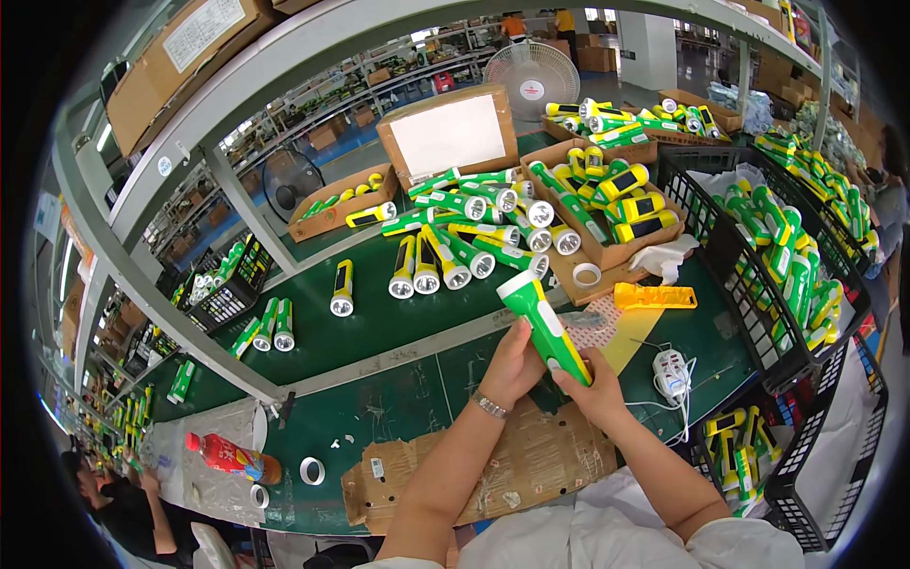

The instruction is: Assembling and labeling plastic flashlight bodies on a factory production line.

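A green and white flashlight (542, 327) is held between both of my hands above the bench, tilted with its white head up and to the left. My left hand (515, 365) has its fingers wrapped around the body's left side. At the tail end, my right hand (594, 384) grips the lower body with the thumb on top. Beneath my hands lies a flattened brown cardboard sheet (531, 455). Beyond them, a pile of green and yellow flashlights (474, 228) rests on the green bench, most with their lenses facing me.
A cardboard box (607, 248) of flashlights stands behind a tape roll (586, 276) and an orange plastic piece (654, 296). To the right are a power strip (671, 375) and a black crate (706, 213). A drink bottle (232, 458) lies at left. A metal frame post (180, 313) rises nearby.
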The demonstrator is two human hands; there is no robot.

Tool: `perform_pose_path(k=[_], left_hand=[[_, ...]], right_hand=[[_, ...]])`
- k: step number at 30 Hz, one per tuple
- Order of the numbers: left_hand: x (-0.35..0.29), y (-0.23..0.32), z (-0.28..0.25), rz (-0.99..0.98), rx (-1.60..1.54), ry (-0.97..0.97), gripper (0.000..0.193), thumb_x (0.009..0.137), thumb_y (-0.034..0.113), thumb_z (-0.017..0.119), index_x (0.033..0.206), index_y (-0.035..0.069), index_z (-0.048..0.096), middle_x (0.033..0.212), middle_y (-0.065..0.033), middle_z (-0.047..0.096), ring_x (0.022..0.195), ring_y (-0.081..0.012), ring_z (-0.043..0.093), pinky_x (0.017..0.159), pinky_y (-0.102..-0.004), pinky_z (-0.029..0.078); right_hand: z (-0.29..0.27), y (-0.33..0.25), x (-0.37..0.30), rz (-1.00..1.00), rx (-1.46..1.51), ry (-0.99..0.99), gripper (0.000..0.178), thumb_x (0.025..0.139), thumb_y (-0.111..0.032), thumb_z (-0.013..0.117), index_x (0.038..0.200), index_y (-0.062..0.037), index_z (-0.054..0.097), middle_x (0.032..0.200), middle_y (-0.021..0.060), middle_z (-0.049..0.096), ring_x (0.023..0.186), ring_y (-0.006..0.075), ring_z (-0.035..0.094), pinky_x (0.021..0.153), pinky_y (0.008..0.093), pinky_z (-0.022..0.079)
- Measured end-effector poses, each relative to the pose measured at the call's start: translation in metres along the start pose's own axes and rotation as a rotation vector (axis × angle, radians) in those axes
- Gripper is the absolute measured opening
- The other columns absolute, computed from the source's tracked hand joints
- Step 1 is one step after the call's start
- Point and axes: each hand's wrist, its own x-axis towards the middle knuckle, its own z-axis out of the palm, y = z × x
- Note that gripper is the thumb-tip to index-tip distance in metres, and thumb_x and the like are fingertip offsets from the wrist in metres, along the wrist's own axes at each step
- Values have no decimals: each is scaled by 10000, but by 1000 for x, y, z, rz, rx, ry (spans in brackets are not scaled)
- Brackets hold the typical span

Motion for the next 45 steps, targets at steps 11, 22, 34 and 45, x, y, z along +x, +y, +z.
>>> perform_pose_path(k=[11, 22, 34, 45], left_hand=[[37, 24, -29, -77, 905, 212, 407, 899, 233, 523, 1261, 79, 422, 1172, -75, 534, 1053, -162, 521, 888, -321, 430], [142, 38, -102, 373, 2450, 79, 464, 776, 48, 483, 1230, 143, 471, 1148, -92, 520, 1136, -268, 438, 904, -457, 368], [103, 64, -65, 582, 2259, 24, 482, 546, 141, 759, 993, 154, 579, 1058, -89, 489, 1044, -279, 455, 920, -431, 333], [24, 21, 20, 830, 1342, 152, 617, 651, 113, 781, 1057, 46, 322, 1111, -144, 510, 1012, -217, 542, 825, -309, 452]], right_hand=[[-96, 12, 58, -23, 442, 292, 434, 841, -465, 479, 912, -40, 529, 586, 10, 484, 427, 61, 367, 386, 197, 271], [-213, 93, 170, 627, 744, 288, 392, 835, -466, 541, 930, -96, 452, 692, 46, 491, 378, 63, 294, 334, 189, 198], [-229, 128, 215, 370, 773, 588, 385, 836, -287, 607, 1115, -94, 425, 878, 39, 589, 411, 39, 314, 336, 176, 208], [-69, 13, 34, -96, -112, -542, 288, 776, -210, 632, 995, -33, 573, 782, 85, 633, 600, 191, 573, 549, 310, 450]])
